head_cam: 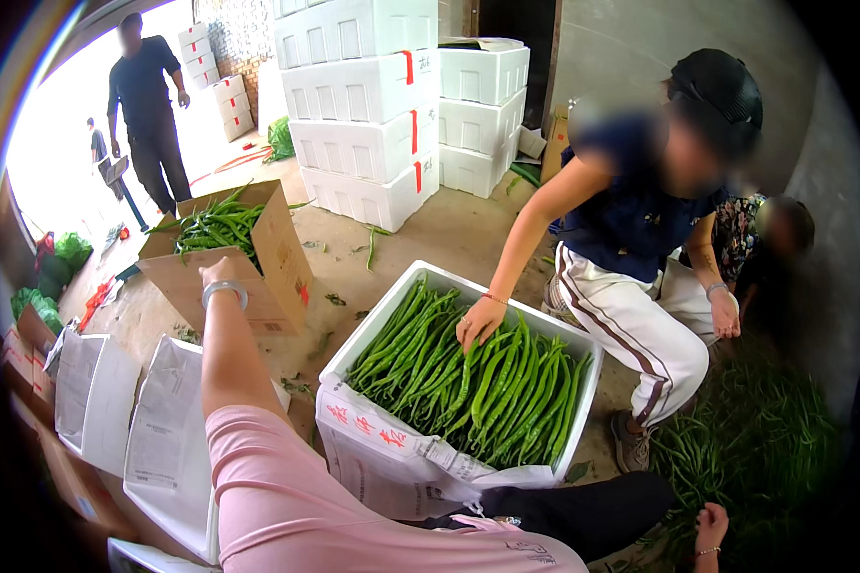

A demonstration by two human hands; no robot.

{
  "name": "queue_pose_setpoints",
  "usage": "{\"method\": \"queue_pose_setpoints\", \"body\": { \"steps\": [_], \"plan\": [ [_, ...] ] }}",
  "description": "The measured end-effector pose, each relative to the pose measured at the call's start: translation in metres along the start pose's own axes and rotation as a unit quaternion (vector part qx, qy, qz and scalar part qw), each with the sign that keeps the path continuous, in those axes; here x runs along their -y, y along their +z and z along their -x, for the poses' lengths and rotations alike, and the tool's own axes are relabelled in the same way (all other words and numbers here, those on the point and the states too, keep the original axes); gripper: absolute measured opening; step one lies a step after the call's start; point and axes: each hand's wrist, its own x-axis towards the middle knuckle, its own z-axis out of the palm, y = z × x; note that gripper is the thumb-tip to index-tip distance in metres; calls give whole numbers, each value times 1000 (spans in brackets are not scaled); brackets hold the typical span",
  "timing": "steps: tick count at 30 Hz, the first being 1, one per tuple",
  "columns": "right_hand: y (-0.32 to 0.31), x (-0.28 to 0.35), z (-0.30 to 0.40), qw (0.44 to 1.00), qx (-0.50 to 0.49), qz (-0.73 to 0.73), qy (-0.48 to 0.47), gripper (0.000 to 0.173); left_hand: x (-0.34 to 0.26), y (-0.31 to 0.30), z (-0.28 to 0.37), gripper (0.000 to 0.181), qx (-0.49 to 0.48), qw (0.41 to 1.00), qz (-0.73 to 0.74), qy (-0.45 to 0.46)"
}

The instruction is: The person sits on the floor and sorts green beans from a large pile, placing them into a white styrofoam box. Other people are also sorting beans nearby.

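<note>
My left hand, with a bangle at the wrist, reaches to the near flap of a cardboard box holding long green chili peppers; its fingers are mostly hidden. At the lower right, my right hand, wearing a thin bracelet, is beside a loose heap of green chili peppers; whether it holds any is unclear. Between my hands stands a white foam box with green chili peppers laid side by side. A printed sheet hangs over its near edge.
A seated co-worker has one hand on the peppers in the foam box. Foam boxes stand stacked behind. Foam boxes or lids lie at lower left. Another person stands beyond the cardboard box; someone else is at far right.
</note>
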Motion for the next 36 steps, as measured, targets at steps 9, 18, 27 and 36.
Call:
{"method": "queue_pose_setpoints", "body": {
  "steps": [9,18,27,36],
  "plan": [
    [-37,-136,31,992,-51,43,103,13,5,22,35,29,93,980,154,81],
    [-15,-197,137,913,25,221,343,23,145,152,495,36,705,673,-104,199],
    [-31,-285,174,803,162,179,544,25,220,112,835,34,935,331,-30,123],
    [50,-323,139,844,220,207,443,67,304,132,907,34,915,383,-99,74]
  ]
}}
